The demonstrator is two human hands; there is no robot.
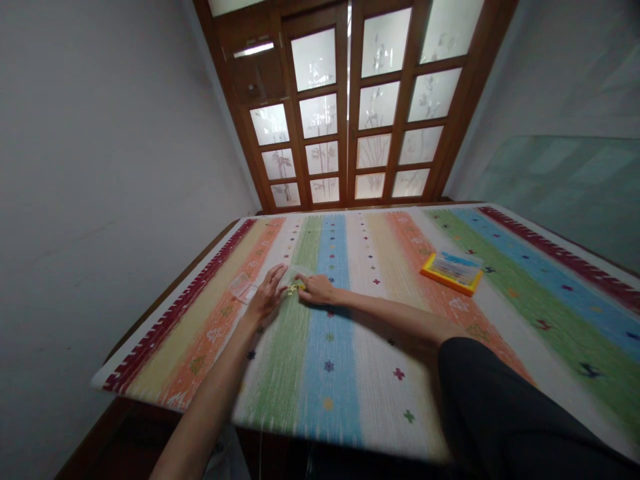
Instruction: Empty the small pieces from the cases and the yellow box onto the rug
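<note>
Small yellow pieces (294,288) on the striped cloth (350,347), pinched between both hands: left hand (266,298) spread flat beside, right hand (315,289) curled over. Clear plastic packet (243,288) just left; yellow box (453,271) well right.

A matt, coarse-woven striped cloth (350,333) covers the dark wooden table (125,413). Toward eleven o'clock lies a clear, glossy plastic piece (243,288); toward one o'clock, a shiny yellow-edged plastic box (453,272). At twelve o'clock stand varnished brown wooden doors with frosted glass panes (345,107).
</note>
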